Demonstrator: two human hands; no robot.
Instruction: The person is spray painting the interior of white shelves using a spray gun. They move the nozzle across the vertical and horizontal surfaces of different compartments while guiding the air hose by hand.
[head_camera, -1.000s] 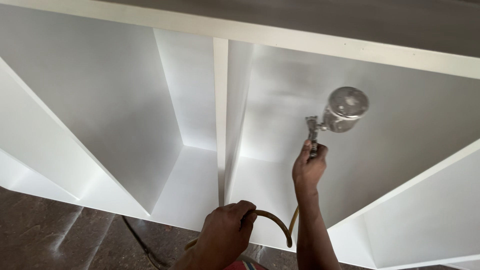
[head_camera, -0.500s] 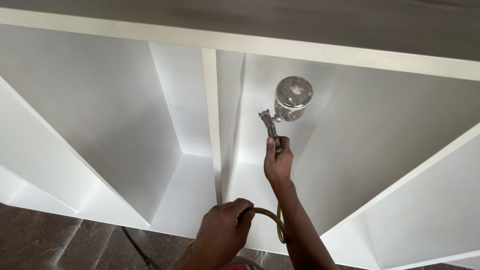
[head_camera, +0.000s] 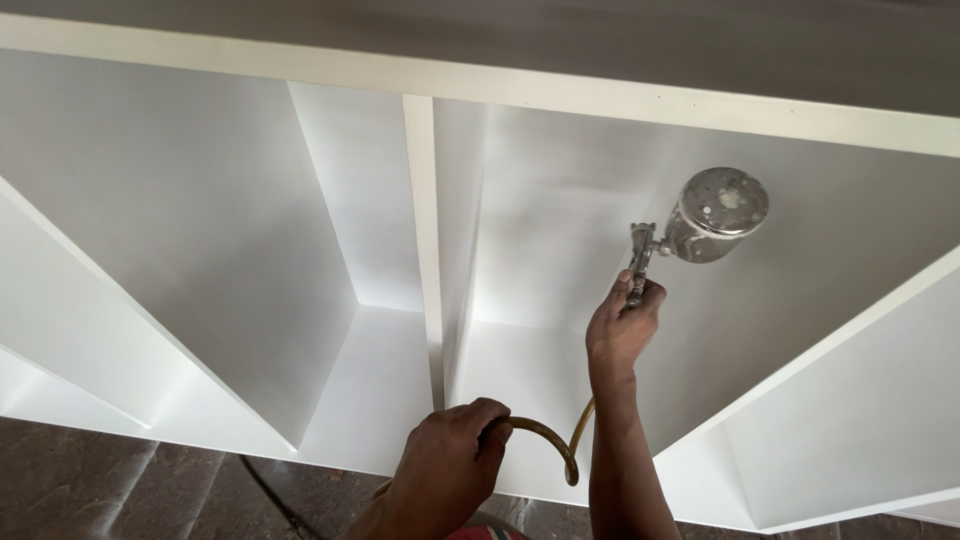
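Hands grip: right hand (head_camera: 620, 330) apparently closed around spray gun (head_camera: 700, 225), left hand (head_camera: 450, 465) clutching hose (head_camera: 545, 440).

spray gun (head_camera: 690, 235) inside cabinet (head_camera: 200, 250), right of divider (head_camera: 425, 230) | hose (head_camera: 545, 440) below, before cabinet

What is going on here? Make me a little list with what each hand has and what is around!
Right hand: right hand shut on the handle of a metal spray gun with a round cup, inside a compartment
Left hand: left hand shut on the curved hose
Around: white cabinet with upright dividers
Below: dark floor
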